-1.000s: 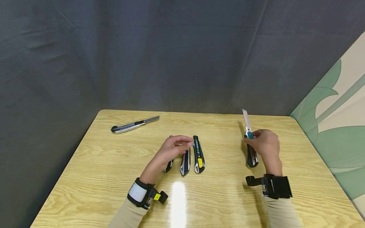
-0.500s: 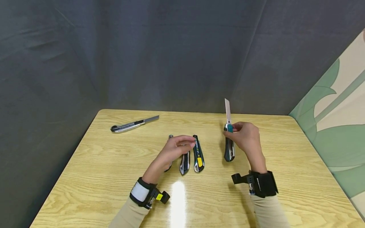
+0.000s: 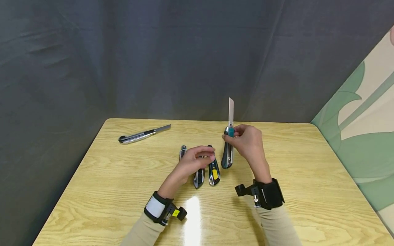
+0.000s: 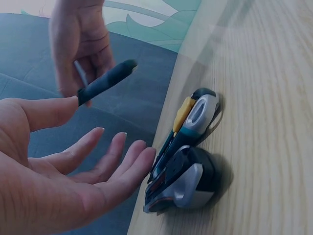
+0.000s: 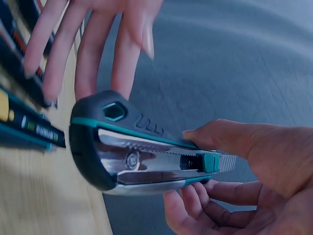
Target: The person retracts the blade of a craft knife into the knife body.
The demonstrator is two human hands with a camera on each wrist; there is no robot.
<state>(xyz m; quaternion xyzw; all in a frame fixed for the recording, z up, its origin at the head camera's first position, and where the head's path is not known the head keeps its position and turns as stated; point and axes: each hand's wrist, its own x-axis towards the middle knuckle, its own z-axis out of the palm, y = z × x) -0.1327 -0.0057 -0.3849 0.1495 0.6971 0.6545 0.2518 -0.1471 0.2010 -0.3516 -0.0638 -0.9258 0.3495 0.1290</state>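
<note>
My right hand (image 3: 249, 141) pinches a utility knife (image 3: 228, 150) with a teal slider, its long blade extended and pointing away. In the right wrist view the knife's (image 5: 142, 152) black and silver body shows its butt end toward the other hand. My left hand (image 3: 193, 162) hovers with loosely bent fingers over the knives in the middle and holds nothing. Beneath it lie a black-and-silver utility knife (image 3: 198, 179) and a utility knife with a yellow slider (image 3: 214, 173). Another utility knife (image 3: 183, 150) is partly hidden behind the left hand.
A silver utility knife (image 3: 136, 137) with its blade out lies at the back left of the wooden table (image 3: 92, 191). A dark curtain (image 3: 191, 61) hangs behind the table. A leaf-patterned cloth (image 3: 366, 147) stands at the right.
My right hand has carried the teal-slider utility knife leftward, close to the knives in the middle. My left hand has shifted slightly to the right.
</note>
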